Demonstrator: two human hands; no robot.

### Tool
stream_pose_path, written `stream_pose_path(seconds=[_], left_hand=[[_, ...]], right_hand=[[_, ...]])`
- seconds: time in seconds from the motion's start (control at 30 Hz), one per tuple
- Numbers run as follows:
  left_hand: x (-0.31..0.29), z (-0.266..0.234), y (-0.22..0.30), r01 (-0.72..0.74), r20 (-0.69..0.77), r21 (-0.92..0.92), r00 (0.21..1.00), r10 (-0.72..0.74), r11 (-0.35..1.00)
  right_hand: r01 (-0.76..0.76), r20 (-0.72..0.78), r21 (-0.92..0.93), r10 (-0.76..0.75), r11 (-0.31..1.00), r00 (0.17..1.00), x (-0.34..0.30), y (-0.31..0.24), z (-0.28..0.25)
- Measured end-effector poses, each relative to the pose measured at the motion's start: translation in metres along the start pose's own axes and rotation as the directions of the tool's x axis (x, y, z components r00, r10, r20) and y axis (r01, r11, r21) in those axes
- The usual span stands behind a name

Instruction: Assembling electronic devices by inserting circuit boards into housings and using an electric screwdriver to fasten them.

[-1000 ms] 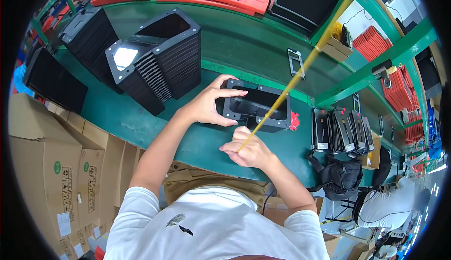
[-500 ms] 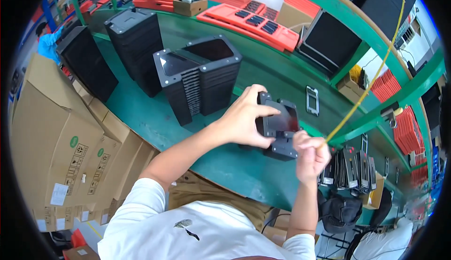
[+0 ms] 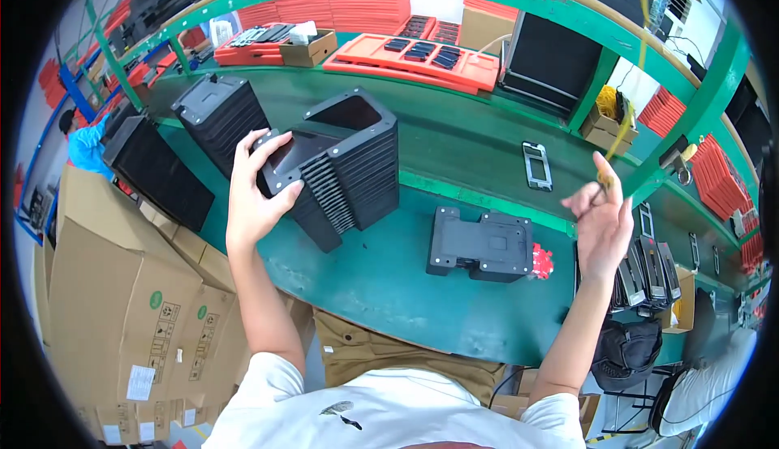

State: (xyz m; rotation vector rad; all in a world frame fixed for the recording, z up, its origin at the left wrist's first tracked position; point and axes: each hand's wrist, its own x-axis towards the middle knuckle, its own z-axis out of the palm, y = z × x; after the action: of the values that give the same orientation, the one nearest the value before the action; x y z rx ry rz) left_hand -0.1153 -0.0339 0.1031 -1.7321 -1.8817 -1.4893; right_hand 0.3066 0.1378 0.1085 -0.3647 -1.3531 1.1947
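Observation:
My left hand [image 3: 261, 193] has its thumb and fingers around the end of a black frame with a glossy panel [image 3: 311, 150], on top of a tall stack of ribbed black frames [image 3: 369, 177]. My right hand [image 3: 604, 226] is raised at the right, fingers apart, palm partly showing. Close against its fingers hangs the lower end of a yellow cord [image 3: 626, 128]. Between my hands, a low pile of black frames [image 3: 481, 242] lies on the green bench, with a flat, notched top piece and screws at its corners. A small speckled red patch [image 3: 542, 261] shows at its right end.
More black stacks [image 3: 217, 112] stand at the left, beside large cardboard boxes [image 3: 122, 270]. A pale metal frame [image 3: 536, 165] lies farther back. Red trays [image 3: 414, 60] line the far shelf under a green beam. A green post [image 3: 698, 112] rises at the right. A person in blue is far left.
My left hand has left the low pile and moved left onto the tall stack. My right hand has moved right and up, its fingers opening from around the yellow cord.

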Motion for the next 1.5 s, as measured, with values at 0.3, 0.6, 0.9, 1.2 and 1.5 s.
stream_pose_path(seconds=[0.3, 0.6, 0.9, 1.2, 1.5], left_hand=[[-0.045, 0.137, 0.045, -0.443, 0.382, -0.358, 0.734, 0.562, 0.822], [-0.068, 0.197, 0.009, 0.019, 0.568, -0.559, 0.737, 0.367, 0.829], [-0.075, 0.196, 0.002, -0.008, 0.457, -0.601, 0.817, 0.352, 0.799], [-0.090, 0.182, 0.012, 0.092, 0.479, -0.604, 0.835, 0.268, 0.792], [-0.084, 0.192, -0.001, 0.016, 0.406, -0.577, 0.873, 0.270, 0.817]], right_hand=[[-0.248, -0.080, -0.812, 0.320, 0.528, 0.944, 0.081, 0.197, -0.114], [-0.223, -0.161, -0.955, 0.289, 0.196, 0.944, 0.123, 0.278, -0.086], [0.042, -0.095, -0.963, 0.479, -0.267, 0.873, 0.131, 0.275, -0.041], [-0.064, 0.009, -0.970, 0.294, 0.236, 0.956, 0.094, 0.197, -0.047], [0.049, 0.090, -0.982, 0.220, 0.183, 0.971, -0.070, 0.086, 0.034]])
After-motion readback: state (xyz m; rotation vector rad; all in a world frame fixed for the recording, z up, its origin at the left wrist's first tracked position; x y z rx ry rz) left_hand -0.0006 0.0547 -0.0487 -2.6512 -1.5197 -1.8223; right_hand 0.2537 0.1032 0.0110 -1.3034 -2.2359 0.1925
